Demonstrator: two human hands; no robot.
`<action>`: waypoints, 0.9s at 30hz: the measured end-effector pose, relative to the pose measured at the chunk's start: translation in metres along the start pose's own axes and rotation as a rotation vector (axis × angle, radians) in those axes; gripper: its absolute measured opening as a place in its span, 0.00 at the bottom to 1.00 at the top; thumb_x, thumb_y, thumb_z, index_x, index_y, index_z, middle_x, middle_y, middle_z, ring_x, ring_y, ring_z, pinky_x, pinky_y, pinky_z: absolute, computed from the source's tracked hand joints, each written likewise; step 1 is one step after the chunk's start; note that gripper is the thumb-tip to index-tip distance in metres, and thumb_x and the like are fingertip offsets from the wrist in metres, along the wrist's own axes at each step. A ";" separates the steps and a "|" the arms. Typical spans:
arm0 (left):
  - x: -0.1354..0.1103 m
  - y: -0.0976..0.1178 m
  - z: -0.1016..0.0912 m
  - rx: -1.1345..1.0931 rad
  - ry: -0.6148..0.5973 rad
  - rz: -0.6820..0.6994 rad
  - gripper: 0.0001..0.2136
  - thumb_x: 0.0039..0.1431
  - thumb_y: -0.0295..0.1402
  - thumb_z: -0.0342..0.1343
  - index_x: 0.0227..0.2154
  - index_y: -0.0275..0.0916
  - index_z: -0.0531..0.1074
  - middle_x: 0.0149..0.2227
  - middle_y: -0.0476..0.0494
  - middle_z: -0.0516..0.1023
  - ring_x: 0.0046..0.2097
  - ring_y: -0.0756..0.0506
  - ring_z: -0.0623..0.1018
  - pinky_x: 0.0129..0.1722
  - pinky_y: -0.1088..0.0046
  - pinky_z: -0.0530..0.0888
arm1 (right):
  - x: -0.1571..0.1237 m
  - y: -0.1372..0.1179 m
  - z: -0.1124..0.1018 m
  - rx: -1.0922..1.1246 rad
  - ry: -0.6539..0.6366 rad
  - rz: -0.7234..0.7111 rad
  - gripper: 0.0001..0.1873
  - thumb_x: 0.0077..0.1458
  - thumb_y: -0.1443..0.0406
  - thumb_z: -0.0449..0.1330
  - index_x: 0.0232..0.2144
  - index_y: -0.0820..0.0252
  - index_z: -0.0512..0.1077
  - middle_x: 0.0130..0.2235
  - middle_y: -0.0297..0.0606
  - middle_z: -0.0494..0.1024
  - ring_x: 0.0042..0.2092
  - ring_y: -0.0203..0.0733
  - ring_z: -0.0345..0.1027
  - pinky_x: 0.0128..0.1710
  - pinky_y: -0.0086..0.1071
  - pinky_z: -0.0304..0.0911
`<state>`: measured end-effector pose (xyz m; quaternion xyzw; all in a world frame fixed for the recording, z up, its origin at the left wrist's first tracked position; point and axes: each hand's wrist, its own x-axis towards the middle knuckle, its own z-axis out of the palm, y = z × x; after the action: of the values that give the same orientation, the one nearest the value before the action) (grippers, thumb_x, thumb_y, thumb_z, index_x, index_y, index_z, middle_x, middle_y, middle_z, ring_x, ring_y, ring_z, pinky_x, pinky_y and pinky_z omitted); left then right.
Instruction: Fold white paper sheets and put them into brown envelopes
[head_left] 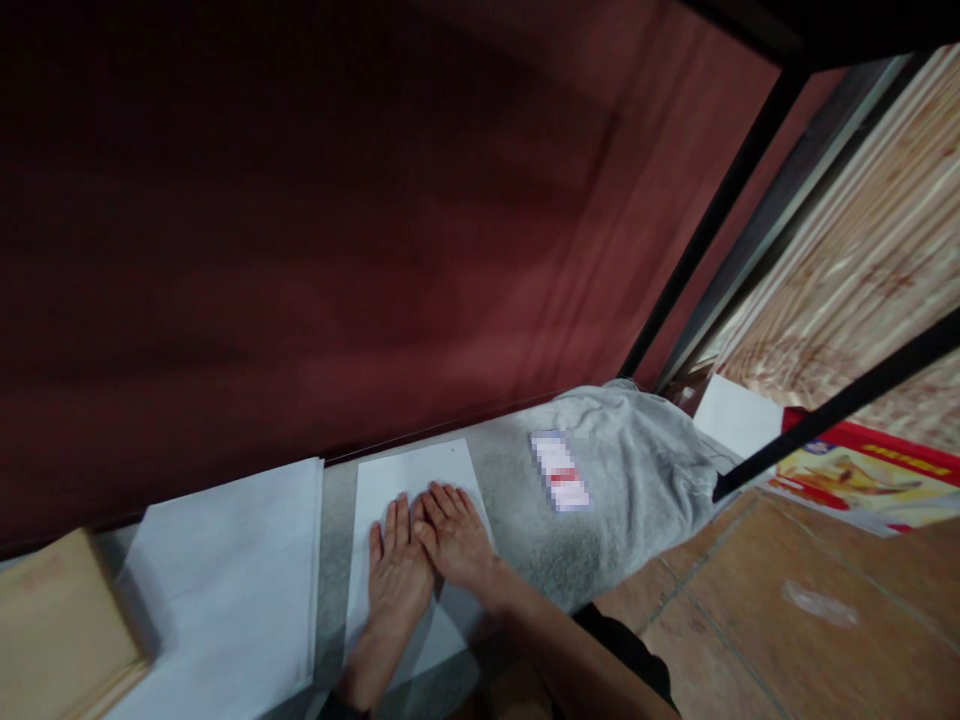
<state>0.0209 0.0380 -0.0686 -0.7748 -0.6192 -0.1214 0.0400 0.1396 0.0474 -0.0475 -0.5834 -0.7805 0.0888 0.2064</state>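
A white sheet of paper [409, 467] lies flat on a grey cloth-covered surface [511, 460]. My left hand [400, 565] rests palm down on the sheet with its fingers stretched out. Close against it, my right hand [456, 535] also presses flat on the paper, its fingers extended and its thumb side meeting the left hand. Neither hand grips anything. To the left sits a larger stack of white paper [232, 570]. On the cloth at the right is a small pale card or packet [560, 472] with a red mark, its print blurred out.
A tan cardboard-like block or stack [64, 630] stands at the far left. A dark red wall [337, 300] rises behind. Black metal bars [712, 225] frame the right end. Beyond, a printed red-and-yellow box [870, 470] and a clear plastic scrap [819, 604] lie on the tiled floor [735, 610].
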 end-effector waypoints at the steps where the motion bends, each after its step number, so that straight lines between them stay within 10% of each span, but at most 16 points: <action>1: 0.000 0.000 0.003 -0.001 -0.004 -0.012 0.26 0.63 0.23 0.40 0.64 0.33 0.63 0.68 0.33 0.60 0.70 0.39 0.56 0.68 0.51 0.52 | 0.000 0.002 0.001 -0.014 0.000 0.002 0.27 0.71 0.56 0.44 0.65 0.60 0.62 0.68 0.43 0.61 0.69 0.46 0.52 0.68 0.45 0.49; 12: 0.003 -0.028 0.004 0.026 0.079 -0.166 0.30 0.68 0.40 0.37 0.64 0.21 0.59 0.67 0.22 0.59 0.69 0.34 0.59 0.66 0.52 0.57 | 0.000 0.041 0.001 -0.158 0.091 0.128 0.31 0.70 0.54 0.45 0.68 0.65 0.55 0.68 0.49 0.58 0.69 0.50 0.51 0.67 0.49 0.50; 27: -0.001 0.005 0.004 -0.006 0.040 -0.066 0.27 0.63 0.24 0.41 0.65 0.29 0.61 0.68 0.31 0.60 0.71 0.38 0.55 0.68 0.52 0.54 | -0.004 0.010 0.013 -0.021 0.052 -0.017 0.27 0.71 0.59 0.41 0.65 0.63 0.61 0.68 0.44 0.61 0.69 0.43 0.52 0.69 0.44 0.47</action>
<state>0.0262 0.0364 -0.0719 -0.7516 -0.6429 -0.1401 0.0460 0.1437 0.0479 -0.0640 -0.5810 -0.7807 0.0637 0.2211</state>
